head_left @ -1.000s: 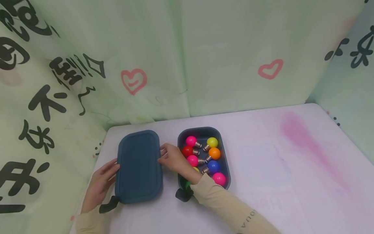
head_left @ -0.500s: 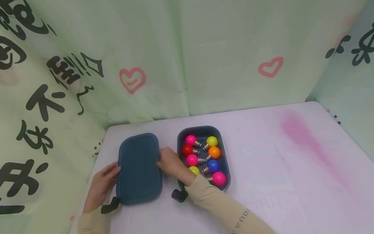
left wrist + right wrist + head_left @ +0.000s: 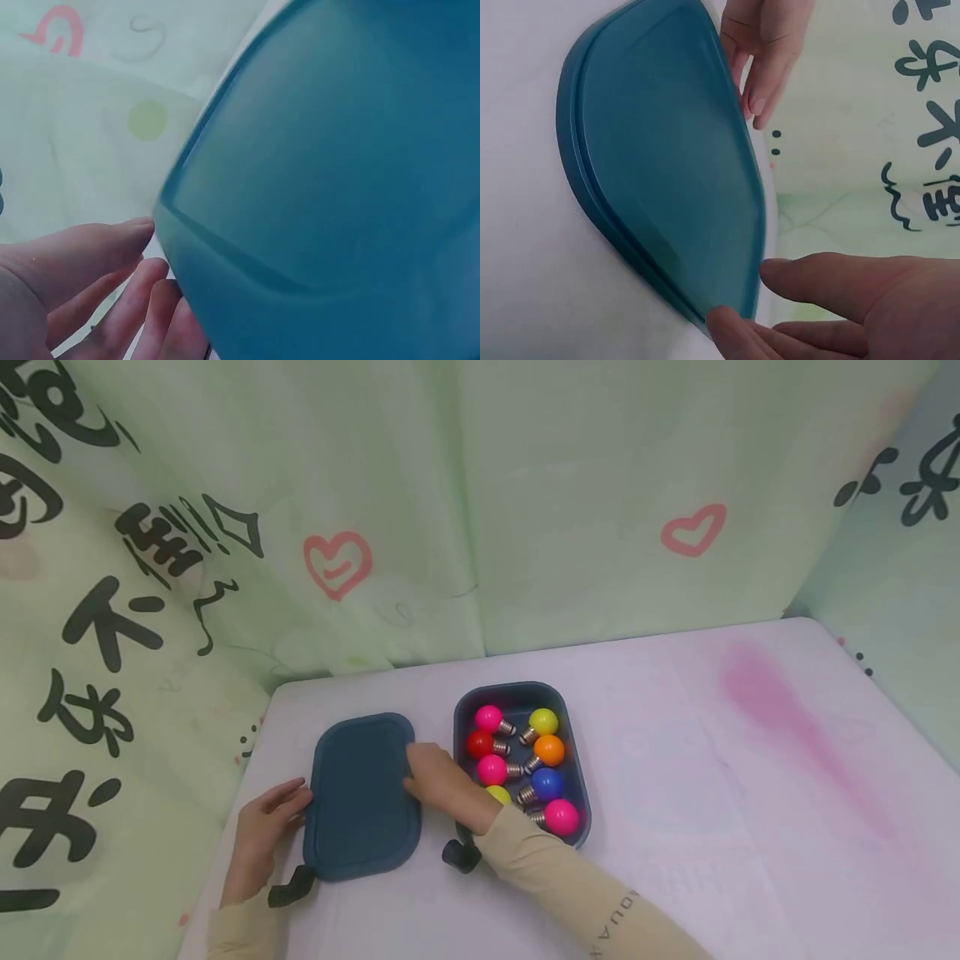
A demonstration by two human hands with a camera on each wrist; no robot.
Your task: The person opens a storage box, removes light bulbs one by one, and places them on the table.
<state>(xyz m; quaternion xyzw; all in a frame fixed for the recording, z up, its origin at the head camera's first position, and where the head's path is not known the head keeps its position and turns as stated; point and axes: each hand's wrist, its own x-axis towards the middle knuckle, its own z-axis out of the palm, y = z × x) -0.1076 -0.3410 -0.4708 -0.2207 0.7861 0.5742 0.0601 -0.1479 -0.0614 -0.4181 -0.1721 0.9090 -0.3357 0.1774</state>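
Observation:
A dark blue rectangular lid (image 3: 363,797) with rounded corners is at the left of the table, held between both hands. My left hand (image 3: 262,831) grips its left edge; in the left wrist view the thumb (image 3: 124,238) meets the edge and the other fingers pass partly behind it. On the right edge, my right hand (image 3: 448,787) pinches the lid near a far corner, thumb and index finger on either side in the right wrist view. Right of the lid stands a matching box (image 3: 516,700) with colourful light bulbs inside. My right forearm crosses its near left corner, hiding part.
Bulbs in the box include a red bulb (image 3: 480,744), an orange bulb (image 3: 550,749) and a blue bulb (image 3: 547,783). A white table (image 3: 660,827) with a pink stain (image 3: 772,702) extends right. Printed green curtains (image 3: 585,527) enclose the back and sides.
The lid's far edge has come nearer, and the lid now looks shorter and slightly shifted right. The right-hand fingers have closed in on its edge. The box and bulbs stay put.

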